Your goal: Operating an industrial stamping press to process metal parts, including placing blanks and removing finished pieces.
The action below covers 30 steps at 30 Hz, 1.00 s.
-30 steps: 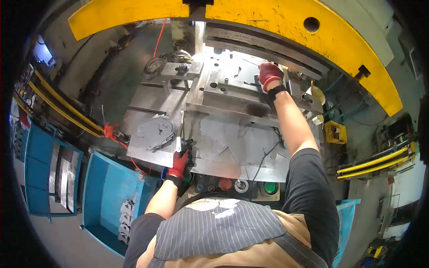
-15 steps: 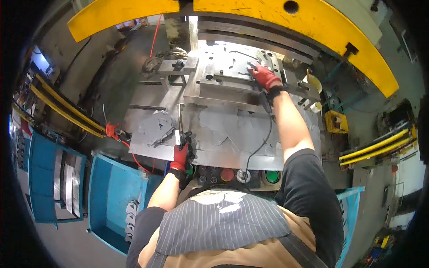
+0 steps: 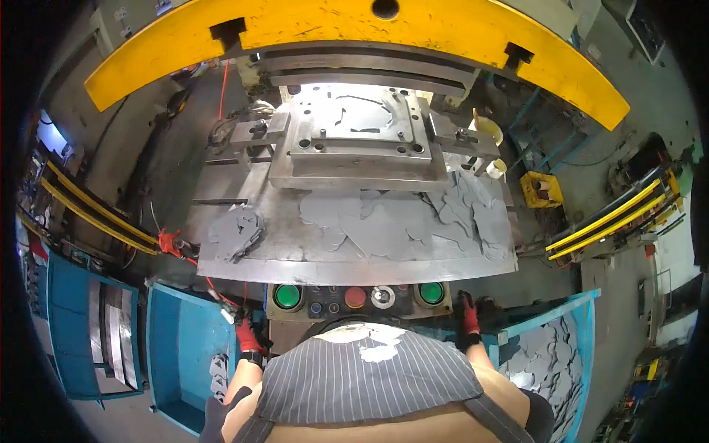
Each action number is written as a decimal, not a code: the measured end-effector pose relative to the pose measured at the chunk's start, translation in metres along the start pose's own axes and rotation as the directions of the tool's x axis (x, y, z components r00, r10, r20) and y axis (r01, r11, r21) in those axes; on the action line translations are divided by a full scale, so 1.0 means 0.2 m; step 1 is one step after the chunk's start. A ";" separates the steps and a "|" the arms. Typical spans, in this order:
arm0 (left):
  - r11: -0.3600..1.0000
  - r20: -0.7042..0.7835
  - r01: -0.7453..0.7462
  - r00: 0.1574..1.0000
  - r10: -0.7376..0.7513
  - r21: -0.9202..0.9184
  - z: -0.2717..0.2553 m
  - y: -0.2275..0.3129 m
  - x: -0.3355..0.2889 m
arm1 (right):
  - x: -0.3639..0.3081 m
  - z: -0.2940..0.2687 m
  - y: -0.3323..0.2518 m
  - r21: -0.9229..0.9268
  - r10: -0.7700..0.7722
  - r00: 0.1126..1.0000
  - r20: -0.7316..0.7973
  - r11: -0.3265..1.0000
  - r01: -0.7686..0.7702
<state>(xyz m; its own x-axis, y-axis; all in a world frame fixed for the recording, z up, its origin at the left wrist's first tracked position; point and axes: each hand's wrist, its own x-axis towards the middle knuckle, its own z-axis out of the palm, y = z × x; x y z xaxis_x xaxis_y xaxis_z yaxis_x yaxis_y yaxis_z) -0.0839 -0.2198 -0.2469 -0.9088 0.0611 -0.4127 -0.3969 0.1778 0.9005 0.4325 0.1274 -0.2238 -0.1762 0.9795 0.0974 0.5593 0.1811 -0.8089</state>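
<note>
My left hand (image 3: pixel 249 338), in a red glove with dark fingers, is closed around a slim tool with a white part (image 3: pixel 227 314); its exact kind is unclear. It is low, left of the control panel (image 3: pixel 354 308), above the rim of a blue bin (image 3: pixel 190 295). My right hand (image 3: pixel 470 319), gloved alike, is right of the panel with its dark fingers stretched forward and nothing visible in them. Between the hands, the panel carries two green buttons, a red button (image 3: pixel 355 297) and a selector switch. Ahead lies the press die (image 3: pixel 362 148), with a grey metal sheet (image 3: pixel 363 114) on top.
Grey sheet offcuts (image 3: pixel 476 218) overlap on the press table (image 3: pixel 281 251), beside a stack of flat pieces (image 3: pixel 235 230). A yellow press beam (image 3: pixel 325 26) spans overhead. A right-hand blue bin (image 3: pixel 583 325) holds many offcuts. Yellow guard rails (image 3: pixel 605 221) stand at the sides.
My right hand has left the die and come back beside the panel. My left hand has drawn back and left with its tool. The view has shifted, and the die top shows unobstructed.
</note>
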 end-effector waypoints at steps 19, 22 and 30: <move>0.687 0.527 -0.191 0.788 -0.319 0.701 0.44 0.28 -0.03 | 0.13 0.19 -0.33 0.448 0.391 0.788 0.475 0.663 -0.599; 0.813 0.530 -0.089 0.798 -0.287 0.575 0.45 0.17 0.05 | 0.14 0.20 -0.29 0.381 0.414 0.791 0.451 0.712 -0.590; 0.452 0.744 -0.617 0.640 -0.189 0.645 0.37 -0.02 0.28 | 0.17 0.42 0.46 0.350 0.352 0.867 0.353 0.810 -0.471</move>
<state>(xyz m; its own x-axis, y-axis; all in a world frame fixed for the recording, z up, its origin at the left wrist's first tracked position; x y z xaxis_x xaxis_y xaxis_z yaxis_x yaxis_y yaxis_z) -0.1228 -0.1438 -0.2840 -0.4114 0.7367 -0.5366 0.4638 0.6761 0.5726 0.4108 0.1697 -0.3437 -0.2420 0.8817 -0.4049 0.2525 -0.3458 -0.9037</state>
